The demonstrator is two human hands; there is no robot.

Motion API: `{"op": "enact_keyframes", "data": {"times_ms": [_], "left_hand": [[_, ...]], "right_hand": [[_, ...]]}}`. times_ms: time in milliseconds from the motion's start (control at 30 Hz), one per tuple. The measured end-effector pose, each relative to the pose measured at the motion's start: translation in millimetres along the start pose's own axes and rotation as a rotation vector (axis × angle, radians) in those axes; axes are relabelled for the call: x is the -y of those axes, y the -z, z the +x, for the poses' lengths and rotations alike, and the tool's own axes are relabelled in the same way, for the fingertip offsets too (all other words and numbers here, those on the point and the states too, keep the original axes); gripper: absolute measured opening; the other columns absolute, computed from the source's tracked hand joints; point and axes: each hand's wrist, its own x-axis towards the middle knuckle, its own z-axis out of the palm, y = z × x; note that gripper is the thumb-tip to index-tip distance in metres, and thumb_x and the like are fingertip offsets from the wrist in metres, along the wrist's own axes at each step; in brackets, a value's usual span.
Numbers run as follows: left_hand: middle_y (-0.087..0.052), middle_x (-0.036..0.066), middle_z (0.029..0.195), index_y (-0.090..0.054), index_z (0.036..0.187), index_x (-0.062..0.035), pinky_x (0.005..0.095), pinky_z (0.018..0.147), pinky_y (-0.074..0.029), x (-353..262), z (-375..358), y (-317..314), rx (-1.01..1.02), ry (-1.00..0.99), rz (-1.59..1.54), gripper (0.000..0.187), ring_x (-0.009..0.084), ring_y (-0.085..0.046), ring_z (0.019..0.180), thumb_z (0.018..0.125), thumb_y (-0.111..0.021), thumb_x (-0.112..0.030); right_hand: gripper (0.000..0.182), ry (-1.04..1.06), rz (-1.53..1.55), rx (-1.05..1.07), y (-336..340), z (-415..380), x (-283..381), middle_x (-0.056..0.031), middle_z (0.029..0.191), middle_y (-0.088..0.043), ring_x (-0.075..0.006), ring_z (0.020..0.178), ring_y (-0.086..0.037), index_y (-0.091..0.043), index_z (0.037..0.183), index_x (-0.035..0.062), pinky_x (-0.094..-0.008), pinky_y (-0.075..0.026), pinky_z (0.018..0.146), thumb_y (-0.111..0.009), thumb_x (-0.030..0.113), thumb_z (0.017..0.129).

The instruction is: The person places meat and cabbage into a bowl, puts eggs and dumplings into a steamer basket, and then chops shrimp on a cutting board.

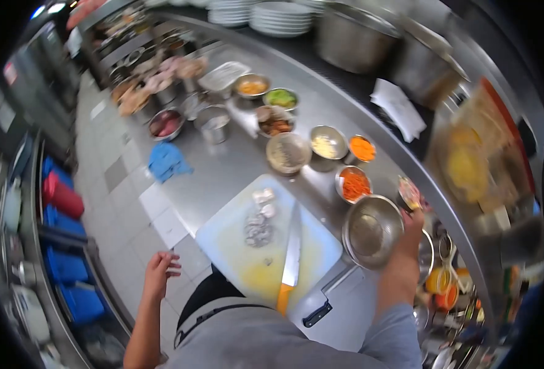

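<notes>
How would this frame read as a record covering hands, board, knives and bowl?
Left hand: raised beside the steel counter, no object visible in it
Right hand: beside a pink-and-yellow heap; contact unclear
Cutting surface: white rectangular board bearing pale pieces
Knives: long orange-handled steel knife on the board; black-handled steel knife beside it
Vessel: large round steel bowl beside the board

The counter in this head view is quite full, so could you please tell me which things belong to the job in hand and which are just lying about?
Probably in use: cutting board, orange-handled knife, pale food pieces, pinkish food by the right hand.
Probably just lying about: blue cloth, stacked white plates, large metal pot.
</notes>
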Motion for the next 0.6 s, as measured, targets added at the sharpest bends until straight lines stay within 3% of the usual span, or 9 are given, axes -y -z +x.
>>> {"op": "enact_keyframes", "data": {"times_ms": [33,133,200,233,300,433,467,533,600], "left_hand": [[-0.071,0.011,0.118,-0.061,0.111,-0.0075,0.0371,0.077,-0.06,1,-1,2,-0.047,0.01,-0.02,0.021,0.0211,-0.069,0.095,0.11,-0.057,-0.028],[-0.071,0.01,0.118,-0.061,0.115,-0.0064,0.0368,0.08,-0.058,-2,8,-9,0.035,0.016,-0.003,0.023,0.0209,-0.068,0.099,0.109,-0.061,-0.029],[-0.071,0.007,0.117,-0.063,0.115,-0.0072,0.0356,0.08,-0.058,-1,24,-21,0.133,-0.022,0.085,0.022,0.0185,-0.067,0.099,0.107,-0.065,-0.028],[-0.071,0.007,0.117,-0.063,0.115,-0.0072,0.0356,0.08,-0.058,-3,33,-31,0.147,-0.018,0.095,0.022,0.0185,-0.067,0.099,0.107,-0.065,-0.028],[-0.07,0.005,0.119,-0.064,0.12,-0.0074,0.0329,0.082,-0.057,-2,49,-55,0.279,-0.121,0.218,0.02,0.0147,-0.066,0.102,0.105,-0.068,-0.02],[-0.07,0.006,0.115,-0.068,0.117,-0.0057,0.0335,0.086,-0.057,-2,89,-118,0.466,-0.395,0.377,0.02,0.0166,-0.066,0.106,0.101,-0.072,-0.017],[-0.07,0.007,0.115,-0.068,0.117,-0.0048,0.034,0.088,-0.057,-11,91,-136,0.495,-0.398,0.398,0.02,0.0168,-0.066,0.107,0.101,-0.073,-0.016],[-0.07,0.01,0.115,-0.068,0.117,-0.0045,0.036,0.091,-0.056,-25,94,-166,0.574,-0.439,0.422,0.021,0.0204,-0.067,0.108,0.1,-0.073,-0.015],[-0.069,0.012,0.116,-0.068,0.118,-0.0042,0.0381,0.094,-0.055,-36,102,-184,0.653,-0.48,0.435,0.022,0.024,-0.068,0.109,0.099,-0.073,-0.014]], "right_hand": [[0.059,0.034,0.078,0.021,-11,-15,9,-0.0103,0.124,-0.071,-0.026,0.105,-0.071,-0.065,0.134,0.0006,-0.039,-0.062,0.09,-0.086,-0.007,0.079],[0.058,-0.073,0.009,0.085,29,47,-34,-0.0094,0.117,-0.071,-0.0278,0.101,-0.073,-0.065,0.133,0.0008,-0.0388,-0.062,0.09,-0.087,-0.006,0.079],[0.051,-0.073,0.076,0.065,44,39,-32,-0.0084,0.113,-0.069,-0.0297,0.102,-0.072,-0.064,0.133,0.0014,-0.0406,-0.061,0.091,-0.084,0.002,0.086],[0.047,-0.319,0.127,-0.149,13,17,11,-0.009,0.114,-0.068,-0.0293,0.1,-0.07,-0.062,0.136,0.0038,-0.0387,-0.06,0.089,-0.08,0.017,0.094],[0.043,-0.211,0.062,-0.21,-11,-16,52,-0.0091,0.115,-0.068,-0.0265,0.099,-0.069,-0.061,0.135,0.0047,-0.0356,-0.059,0.086,-0.075,0.02,0.098],[0.031,0.143,-0.053,-0.195,-110,-193,147,-0.0057,0.108,-0.067,-0.0169,0.093,-0.066,-0.063,0.128,0.0077,-0.0286,-0.053,0.075,-0.069,0.025,0.104],[0.03,0.058,-0.05,-0.163,-108,-228,138,-0.0041,0.11,-0.066,-0.0113,0.089,-0.062,-0.061,0.128,0.0058,-0.0271,-0.051,0.073,-0.064,0.028,0.109],[0.029,-0.018,0.083,0.1,-132,-346,128,-0.0041,0.096,-0.066,-0.0096,0.074,-0.058,-0.063,0.125,0.0058,-0.0252,-0.049,0.064,-0.068,0.028,0.106],[0.02,-0.163,-0.106,0.076,-154,-440,87,-0.0024,0.087,-0.066,-0.0088,0.069,-0.056,-0.065,0.121,0.0062,-0.025,-0.048,0.06,-0.067,0.018,0.104]]}}
